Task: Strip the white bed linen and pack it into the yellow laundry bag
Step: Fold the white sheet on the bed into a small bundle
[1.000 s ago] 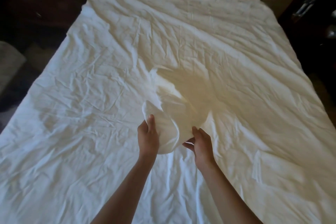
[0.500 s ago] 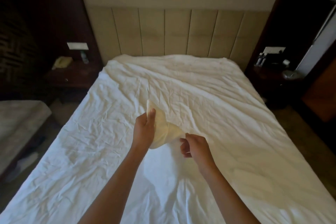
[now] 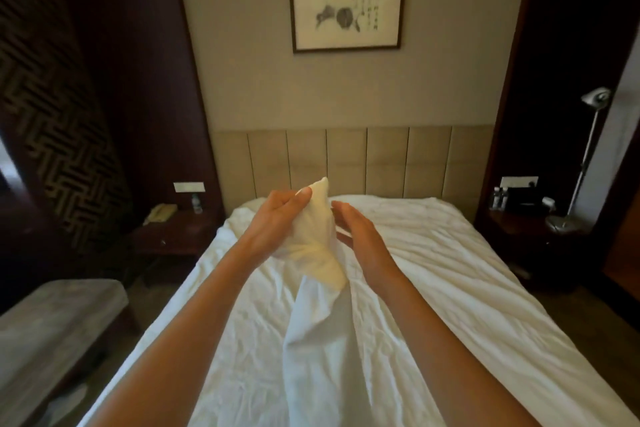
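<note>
step: stripping, i judge. left hand (image 3: pixel 277 218) grips raised bed sheet (image 3: pixel 317 236) bunch; right hand (image 3: pixel 360 236) fingers straight, empty. next: right hand gathers more sheet; yellow bag unseen.

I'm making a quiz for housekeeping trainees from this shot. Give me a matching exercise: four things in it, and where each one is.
Things:
1. framed picture
2. telephone
3. floor lamp
4. gathered sheet

Places:
A. on the nightstand left of the bed
B. held up in the left hand
C. on the wall above the headboard
D. standing right of the bed

Pairs: 1-C, 2-A, 3-D, 4-B
</note>
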